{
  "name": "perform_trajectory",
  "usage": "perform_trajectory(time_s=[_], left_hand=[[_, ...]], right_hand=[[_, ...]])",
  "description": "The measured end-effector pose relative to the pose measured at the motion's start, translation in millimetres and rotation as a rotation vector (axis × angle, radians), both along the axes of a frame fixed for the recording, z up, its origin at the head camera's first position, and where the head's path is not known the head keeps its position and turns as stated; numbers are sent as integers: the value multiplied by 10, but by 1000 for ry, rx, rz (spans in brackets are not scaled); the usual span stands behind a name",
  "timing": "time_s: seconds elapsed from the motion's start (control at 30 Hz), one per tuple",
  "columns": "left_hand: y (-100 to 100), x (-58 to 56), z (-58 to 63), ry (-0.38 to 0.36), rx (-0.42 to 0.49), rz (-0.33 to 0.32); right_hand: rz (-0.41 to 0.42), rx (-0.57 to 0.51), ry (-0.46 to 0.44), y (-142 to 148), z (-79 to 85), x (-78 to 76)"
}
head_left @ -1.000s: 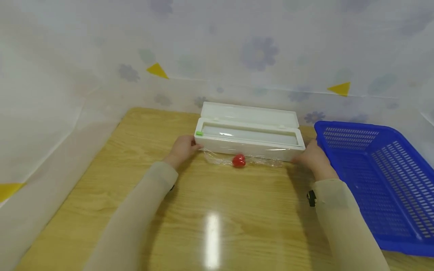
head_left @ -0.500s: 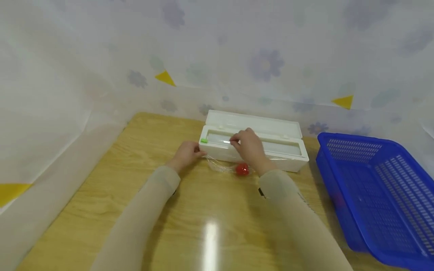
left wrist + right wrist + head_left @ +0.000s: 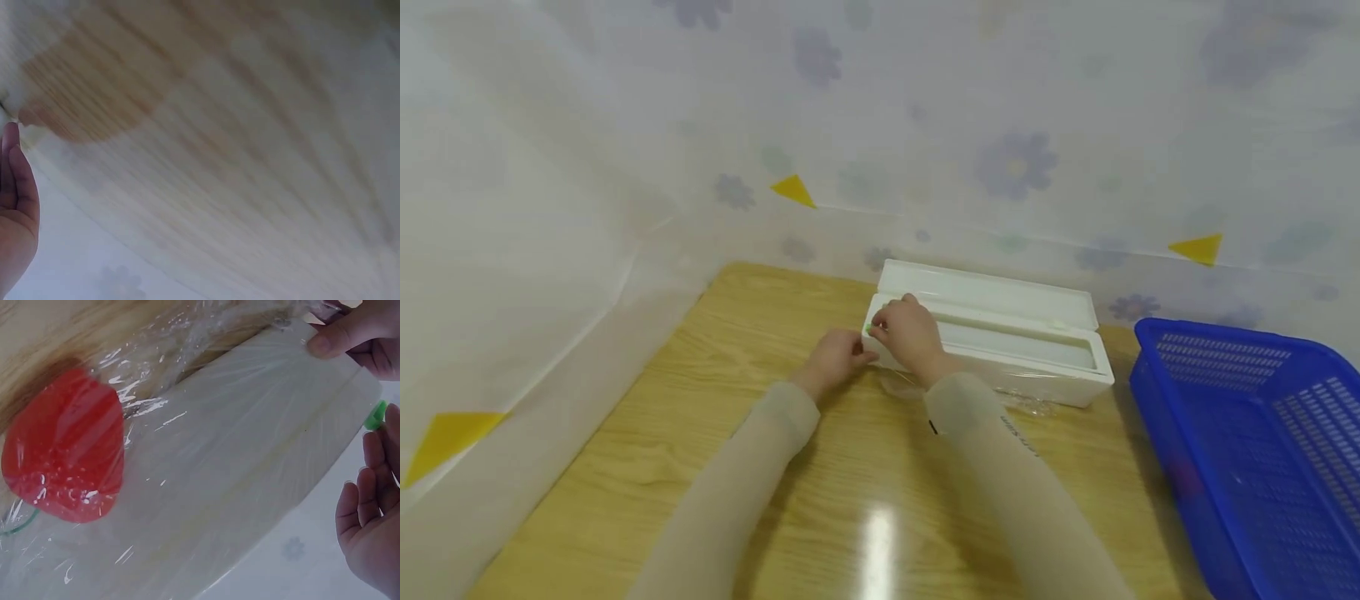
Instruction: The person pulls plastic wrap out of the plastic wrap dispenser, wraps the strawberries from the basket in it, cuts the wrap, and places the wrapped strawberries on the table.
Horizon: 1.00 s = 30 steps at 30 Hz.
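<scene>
Leftward along the box [image 3: 1011, 371], the right hand [image 3: 912, 337] has travelled from over the middle of its long slot half a second ago to its left end, where thumb and fingers pinch at the green tab [image 3: 375, 416]. Meanwhile the left hand [image 3: 835, 360] has stayed at that same end, gripping the box with its thumb against the front face.

From the right wrist, a red strawberry [image 3: 69, 450] shows clearly, lying in front of the box under crinkled clear film [image 3: 159, 362]; that film also spreads over the box's front face. Only the head view takes in the lid [image 3: 988, 292], tilted back behind the box, and the blue basket [image 3: 1258, 467] to the right of the box.

Seen from the head, the box's long axis runs left to right across the table [image 3: 700, 400], its right end slanting a little toward the person, and its slot faces up.

In the head view the right hand and sleeve [image 3: 1015, 483] cover the strawberry and most of the green tab. The basket is cut off by the frame, right of the box. What lies inside the slot is a pale strip, hard to make out. The left wrist view is blurred, with the hand's fingers at its left edge.
</scene>
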<state>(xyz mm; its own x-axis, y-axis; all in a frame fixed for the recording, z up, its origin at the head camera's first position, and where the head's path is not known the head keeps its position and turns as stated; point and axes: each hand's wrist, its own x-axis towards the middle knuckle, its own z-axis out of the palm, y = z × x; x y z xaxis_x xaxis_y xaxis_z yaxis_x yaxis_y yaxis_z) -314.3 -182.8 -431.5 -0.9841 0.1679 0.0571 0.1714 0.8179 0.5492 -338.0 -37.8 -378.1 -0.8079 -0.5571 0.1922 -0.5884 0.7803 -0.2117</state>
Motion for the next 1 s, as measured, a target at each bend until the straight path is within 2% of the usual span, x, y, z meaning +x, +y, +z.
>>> perform_trajectory(time_s=[0.17,0.37,0.57,1.0], left_hand=[[21,16,-14,9,0,-5],[9,20,-27,-8,1,6],[-1,9,-10,15,-14,2],[-6,-3,-17,-2,-27,-6]], right_hand=[[-22,4,-5,-22,10,-5],[-20,72,-44,2,84,-5],[-28,92,-70,41,135,-13],[-73,144,-110,61,148,16]])
